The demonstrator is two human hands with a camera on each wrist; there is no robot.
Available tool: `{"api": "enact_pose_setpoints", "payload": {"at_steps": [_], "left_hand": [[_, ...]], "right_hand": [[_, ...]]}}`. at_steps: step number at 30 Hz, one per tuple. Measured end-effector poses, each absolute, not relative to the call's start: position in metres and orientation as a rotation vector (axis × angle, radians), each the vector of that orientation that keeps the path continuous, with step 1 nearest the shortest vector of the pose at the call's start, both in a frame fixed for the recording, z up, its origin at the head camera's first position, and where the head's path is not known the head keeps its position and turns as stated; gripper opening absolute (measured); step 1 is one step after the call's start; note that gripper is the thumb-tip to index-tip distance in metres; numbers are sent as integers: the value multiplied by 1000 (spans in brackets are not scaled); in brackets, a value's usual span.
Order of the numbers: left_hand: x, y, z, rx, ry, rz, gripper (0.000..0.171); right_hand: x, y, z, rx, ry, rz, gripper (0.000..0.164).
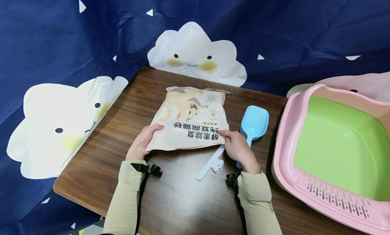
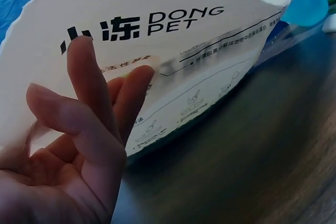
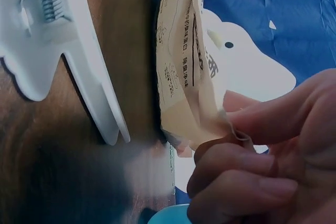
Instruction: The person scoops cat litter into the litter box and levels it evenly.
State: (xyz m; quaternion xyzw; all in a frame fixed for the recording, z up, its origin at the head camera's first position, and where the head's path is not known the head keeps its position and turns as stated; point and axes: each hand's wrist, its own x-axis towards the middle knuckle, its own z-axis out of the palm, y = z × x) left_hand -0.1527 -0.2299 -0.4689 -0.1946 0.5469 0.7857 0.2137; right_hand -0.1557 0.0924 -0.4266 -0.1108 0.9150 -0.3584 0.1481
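A pale pink cat litter bag (image 1: 195,116) with a printed cat, its lettering upside down to me, is held over the middle of the table in the head view. My left hand (image 1: 141,142) grips its near left corner, thumb on top. From the left wrist view, the left fingers (image 2: 84,77) reach along the printed underside (image 2: 173,30). My right hand (image 1: 239,147) pinches the near right corner, and the right wrist view shows the thin bag edge (image 3: 239,132) between thumb and fingers. Below that hand lies a light bag clip (image 1: 211,163), its spring (image 3: 51,3) visible.
A blue litter scoop (image 1: 255,121) lies right of the bag, its handle partly hidden by my right hand. The pink-rimmed litter box (image 1: 290,160) with a green inside stands at the right. Small pale bits (image 1: 198,82) are scattered along the table's (image 1: 100,160) far edge.
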Motion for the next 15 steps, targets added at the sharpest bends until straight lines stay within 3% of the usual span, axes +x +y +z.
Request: {"api": "enact_pose_setpoints", "payload": {"at_steps": [8, 15], "left_hand": [[-152, -230, -473, -509, 1596, 2122, 20], [-152, -224, -473, -500, 1644, 2109, 21]], "right_hand": [[-154, 89, -429, -256, 2706, -989, 49], [-154, 88, -428, -205, 2806, -1005, 45]]}}
